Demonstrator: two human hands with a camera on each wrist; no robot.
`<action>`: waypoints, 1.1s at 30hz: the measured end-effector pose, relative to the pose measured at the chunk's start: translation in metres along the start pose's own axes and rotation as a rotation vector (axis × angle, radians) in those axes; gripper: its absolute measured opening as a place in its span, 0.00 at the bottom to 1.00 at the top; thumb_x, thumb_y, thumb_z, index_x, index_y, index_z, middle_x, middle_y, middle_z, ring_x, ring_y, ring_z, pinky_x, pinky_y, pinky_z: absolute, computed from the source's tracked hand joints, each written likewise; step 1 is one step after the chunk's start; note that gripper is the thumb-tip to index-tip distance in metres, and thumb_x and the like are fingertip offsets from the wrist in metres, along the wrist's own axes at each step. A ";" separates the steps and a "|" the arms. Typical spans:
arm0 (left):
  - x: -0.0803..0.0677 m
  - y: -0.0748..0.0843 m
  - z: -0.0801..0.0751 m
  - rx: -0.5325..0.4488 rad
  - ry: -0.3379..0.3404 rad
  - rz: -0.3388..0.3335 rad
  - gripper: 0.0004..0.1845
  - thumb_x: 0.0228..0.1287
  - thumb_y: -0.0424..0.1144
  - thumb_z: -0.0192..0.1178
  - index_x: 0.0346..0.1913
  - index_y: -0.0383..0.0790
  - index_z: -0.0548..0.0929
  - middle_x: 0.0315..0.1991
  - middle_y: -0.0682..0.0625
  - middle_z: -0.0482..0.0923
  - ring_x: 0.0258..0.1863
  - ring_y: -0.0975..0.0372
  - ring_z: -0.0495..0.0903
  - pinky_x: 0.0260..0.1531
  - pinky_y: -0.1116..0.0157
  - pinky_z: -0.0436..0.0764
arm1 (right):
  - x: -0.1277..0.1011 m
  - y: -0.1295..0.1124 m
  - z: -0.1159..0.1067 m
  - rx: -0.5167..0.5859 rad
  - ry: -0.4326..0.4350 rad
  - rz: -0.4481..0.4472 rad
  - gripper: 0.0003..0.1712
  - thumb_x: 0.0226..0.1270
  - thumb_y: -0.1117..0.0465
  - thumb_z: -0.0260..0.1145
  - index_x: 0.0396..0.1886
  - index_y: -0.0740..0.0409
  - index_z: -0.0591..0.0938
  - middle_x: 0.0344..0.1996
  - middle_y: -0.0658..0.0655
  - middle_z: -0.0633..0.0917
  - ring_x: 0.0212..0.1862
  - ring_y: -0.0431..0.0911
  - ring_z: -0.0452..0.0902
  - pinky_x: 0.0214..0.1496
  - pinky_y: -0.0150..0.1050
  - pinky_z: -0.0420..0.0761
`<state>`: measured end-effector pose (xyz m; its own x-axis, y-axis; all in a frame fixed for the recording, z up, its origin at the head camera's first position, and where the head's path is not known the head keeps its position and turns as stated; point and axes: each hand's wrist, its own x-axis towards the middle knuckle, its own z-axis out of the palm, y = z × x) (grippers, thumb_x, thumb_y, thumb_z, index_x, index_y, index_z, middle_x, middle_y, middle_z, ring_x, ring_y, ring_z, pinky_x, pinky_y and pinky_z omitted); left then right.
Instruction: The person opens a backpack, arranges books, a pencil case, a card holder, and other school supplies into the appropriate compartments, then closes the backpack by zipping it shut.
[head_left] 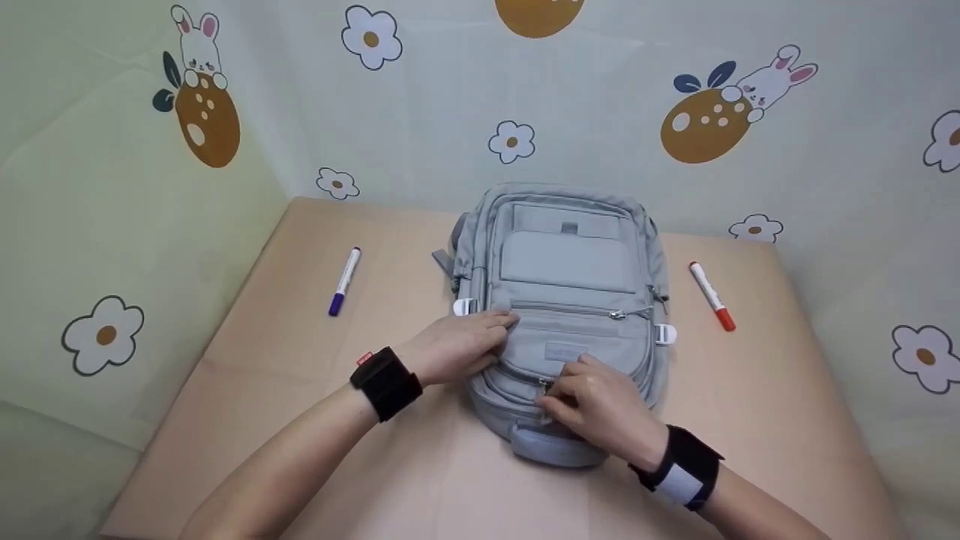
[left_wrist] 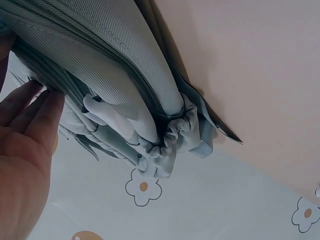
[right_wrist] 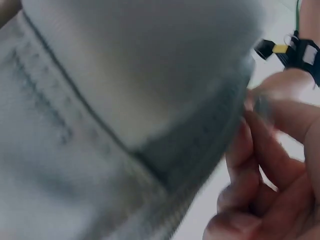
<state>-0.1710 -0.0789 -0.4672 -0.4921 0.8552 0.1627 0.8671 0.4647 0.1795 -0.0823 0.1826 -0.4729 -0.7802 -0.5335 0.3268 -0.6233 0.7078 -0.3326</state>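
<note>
A grey backpack lies front side up on the table, its bottom end toward me. My left hand rests on its left side, fingertips on the front pocket beside the zipper seam. In the left wrist view, the fingers reach fairly straight against the fabric near a zipper track. My right hand is at the lower front, thumb and forefinger pinching at a zipper pull, mostly hidden by the fingers. The right wrist view is blurred and shows the curled fingers at the bag's edge.
On the table, a white marker with a purple cap lies left of the backpack. Another white marker with a red cap lies to its right. White buckles stick out at the bag's sides. A patterned cloth wall stands behind.
</note>
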 end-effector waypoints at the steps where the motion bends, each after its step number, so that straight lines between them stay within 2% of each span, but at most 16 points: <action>1: 0.000 0.000 0.000 0.000 0.000 -0.001 0.05 0.67 0.32 0.63 0.37 0.39 0.77 0.71 0.39 0.71 0.72 0.51 0.68 0.70 0.56 0.66 | -0.001 0.002 -0.003 0.013 0.000 -0.004 0.09 0.64 0.49 0.75 0.26 0.44 0.89 0.25 0.37 0.78 0.30 0.35 0.69 0.30 0.33 0.71; 6: -0.001 0.000 0.000 -0.009 0.007 -0.010 0.05 0.67 0.31 0.64 0.37 0.40 0.77 0.71 0.39 0.71 0.72 0.50 0.68 0.70 0.55 0.67 | -0.009 0.023 -0.019 -0.005 0.058 -0.056 0.05 0.61 0.55 0.78 0.33 0.48 0.90 0.29 0.42 0.81 0.34 0.38 0.72 0.35 0.37 0.73; 12: -0.003 0.000 0.001 -0.025 0.004 -0.035 0.05 0.69 0.32 0.61 0.35 0.41 0.76 0.71 0.40 0.71 0.72 0.52 0.68 0.70 0.56 0.67 | -0.020 0.052 -0.021 -0.163 0.051 -0.147 0.16 0.53 0.57 0.81 0.42 0.51 0.88 0.40 0.49 0.82 0.45 0.48 0.74 0.44 0.46 0.73; 17: -0.004 0.000 0.003 -0.015 0.006 -0.047 0.06 0.68 0.32 0.62 0.34 0.42 0.76 0.71 0.41 0.71 0.72 0.51 0.68 0.69 0.56 0.68 | -0.022 0.062 -0.012 -0.249 0.087 -0.214 0.13 0.54 0.60 0.79 0.38 0.53 0.86 0.37 0.51 0.82 0.42 0.50 0.75 0.41 0.47 0.73; 23: -0.002 0.004 0.007 0.014 0.072 -0.034 0.06 0.67 0.31 0.62 0.33 0.43 0.76 0.69 0.42 0.74 0.70 0.50 0.71 0.67 0.55 0.71 | -0.020 0.065 -0.004 -0.320 0.161 -0.301 0.01 0.60 0.65 0.70 0.31 0.56 0.85 0.31 0.53 0.83 0.36 0.51 0.78 0.36 0.46 0.75; 26: -0.002 0.010 0.008 0.091 0.109 -0.031 0.04 0.63 0.33 0.61 0.34 0.44 0.77 0.59 0.45 0.79 0.59 0.52 0.77 0.58 0.57 0.78 | -0.020 0.064 -0.003 -0.311 0.168 -0.294 0.01 0.60 0.66 0.68 0.31 0.57 0.85 0.30 0.53 0.83 0.34 0.51 0.78 0.35 0.45 0.75; 29: 0.001 0.025 0.006 0.177 0.123 -0.054 0.04 0.60 0.39 0.62 0.31 0.46 0.77 0.41 0.51 0.78 0.41 0.56 0.76 0.42 0.59 0.78 | -0.020 0.063 -0.005 -0.291 0.169 -0.271 0.02 0.58 0.66 0.69 0.31 0.56 0.85 0.30 0.52 0.83 0.33 0.50 0.78 0.34 0.44 0.75; 33: 0.010 0.054 0.004 0.200 0.079 -0.138 0.19 0.69 0.51 0.59 0.21 0.48 0.75 0.23 0.56 0.71 0.22 0.61 0.70 0.21 0.62 0.70 | -0.020 0.061 -0.007 -0.285 0.185 -0.245 0.04 0.55 0.66 0.72 0.31 0.55 0.86 0.30 0.51 0.84 0.33 0.48 0.78 0.34 0.43 0.75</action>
<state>-0.1287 -0.0441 -0.4599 -0.6048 0.7635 0.2264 0.7854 0.6188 0.0115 -0.1041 0.2400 -0.4935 -0.5718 -0.6281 0.5277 -0.7289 0.6842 0.0245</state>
